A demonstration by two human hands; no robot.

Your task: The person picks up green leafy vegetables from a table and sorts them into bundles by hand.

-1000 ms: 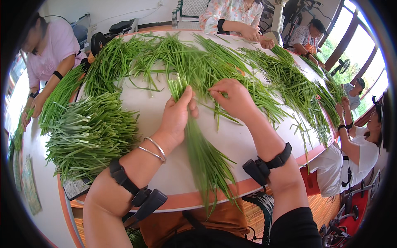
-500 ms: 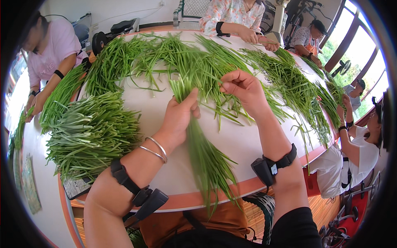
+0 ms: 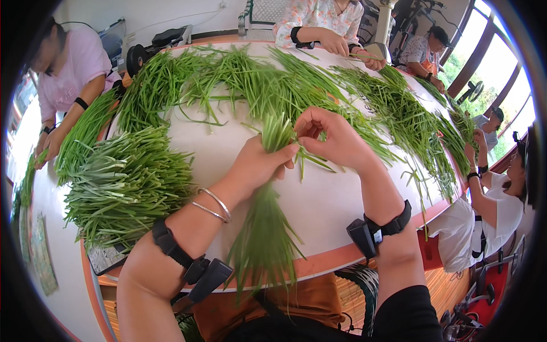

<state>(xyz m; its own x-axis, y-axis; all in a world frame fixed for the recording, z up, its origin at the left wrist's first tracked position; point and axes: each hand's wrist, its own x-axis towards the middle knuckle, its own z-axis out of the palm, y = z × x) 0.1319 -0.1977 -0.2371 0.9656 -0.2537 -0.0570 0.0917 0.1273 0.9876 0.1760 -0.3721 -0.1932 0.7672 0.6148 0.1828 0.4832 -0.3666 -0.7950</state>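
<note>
Chive bundle (image 3: 265, 216), head view: gripped around its stems, cut ends upward, over the near part of the white table (image 3: 333, 199).
Left hand (image 3: 256, 162): closed round the bundle; the thumb lies across the stems and points right, while the other fingers curl behind them, partly hidden.
Right hand (image 3: 330, 137): half curled, tips of thumb and forefinger close together at the right edge of the stems, just beside the left thumb; whether a stalk is pinched between them is too small to tell.
Stem ends (image 3: 276, 126): pale whitish green, bunched tightly, standing above the left thumb at slightly uneven heights.
Leaves (image 3: 263, 251): long, narrow, deeper green, hanging below the grip and fanning out; somewhat blurred, their tips crossing the table's coral rim (image 3: 330, 260) and reaching past it.
Stacked chives (image 3: 125, 182): a thick pile to the left of the left forearm, many cut ends showing.
Loose chives (image 3: 245, 77): a tangled swathe along the far side of the table, beyond both hands, a few strands straggling toward the middle.
Right-side chives (image 3: 399, 114): a long heap slanting down toward the table's right edge.
Forearms: two silver bangles (image 3: 216, 199) on the left; a black strap with a boxy module on each.
Co-workers: a person in a pink top (image 3: 77, 62) at left, one in a floral shirt (image 3: 319, 20) across the table.
</note>
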